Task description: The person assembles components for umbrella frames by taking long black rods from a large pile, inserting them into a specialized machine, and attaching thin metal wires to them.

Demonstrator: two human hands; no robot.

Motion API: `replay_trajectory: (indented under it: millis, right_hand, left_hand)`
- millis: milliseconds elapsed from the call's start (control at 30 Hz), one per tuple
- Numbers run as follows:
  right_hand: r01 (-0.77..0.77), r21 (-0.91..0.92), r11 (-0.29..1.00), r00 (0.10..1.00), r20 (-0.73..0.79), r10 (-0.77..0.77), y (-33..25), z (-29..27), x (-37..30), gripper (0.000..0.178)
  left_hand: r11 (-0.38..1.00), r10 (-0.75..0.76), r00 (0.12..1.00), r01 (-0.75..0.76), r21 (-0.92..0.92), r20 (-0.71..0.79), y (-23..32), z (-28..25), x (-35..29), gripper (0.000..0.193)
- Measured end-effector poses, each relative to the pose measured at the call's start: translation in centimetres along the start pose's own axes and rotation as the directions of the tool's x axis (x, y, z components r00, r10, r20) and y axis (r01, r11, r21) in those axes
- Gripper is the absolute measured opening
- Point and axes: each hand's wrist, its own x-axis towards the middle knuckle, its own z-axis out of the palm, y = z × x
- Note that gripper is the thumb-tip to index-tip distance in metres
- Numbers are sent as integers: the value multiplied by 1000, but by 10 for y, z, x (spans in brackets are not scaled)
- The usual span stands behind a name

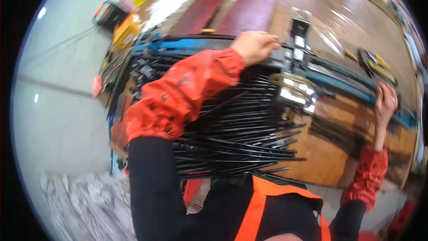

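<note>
A long blue metal rail (327,81) with dark strips along it crosses the bench from left to right. My left hand (255,48) is over its middle, fingers pressed together; what they pinch is hidden. Just to the right stands a metal clamp-like fixture (299,33) with a shiny round part (294,90) on its near side. At the rail's right end is my right hand (387,99), its fingers curled at the edge, and anything in them is too blurred to make out. Many thin black strips (240,127) lie in a loose pile below my left forearm.
Two dark red boards (245,13) lie beyond the rail on the wooden bench (325,151). A yellow box (126,31) and a black case (109,15) stand at the far left. Hand tools (376,64) rest near the right end. Grey-white sheeting (84,201) lies at lower left.
</note>
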Motion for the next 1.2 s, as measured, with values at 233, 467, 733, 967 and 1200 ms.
replay_trajectory:
  millis: [233, 467, 733, 967, 1200]
  right_hand:
    - [82, 228, 970, 991, 83, -103, -136, -18, -7, 30]
    - [-31, 440, 897, 989, 142, -36, -181, -14, -14, 24]
    - [-247, 744, 621, 947, 320, -6, -202, 7, -10, 18]
    - [-419, 623, 660, 829, 559, -1, -183, 6, -26, 55]
    - [-116, 501, 857, 886, 442, -138, -205, 5, -52, 18]
  left_hand:
    - [970, -93, 993, 73, 234, 76, 15, 3, -3, 26]
    - [954, -109, 990, 80, 288, 86, 18, 2, -2, 22]
    - [955, 25, 1000, -28, 295, 15, 14, 2, -4, 16]
    - [923, 217, 976, -210, 323, 15, -21, 21, 8, 6]
    - [837, 285, 945, -165, 522, -158, -107, -33, -26, 4]
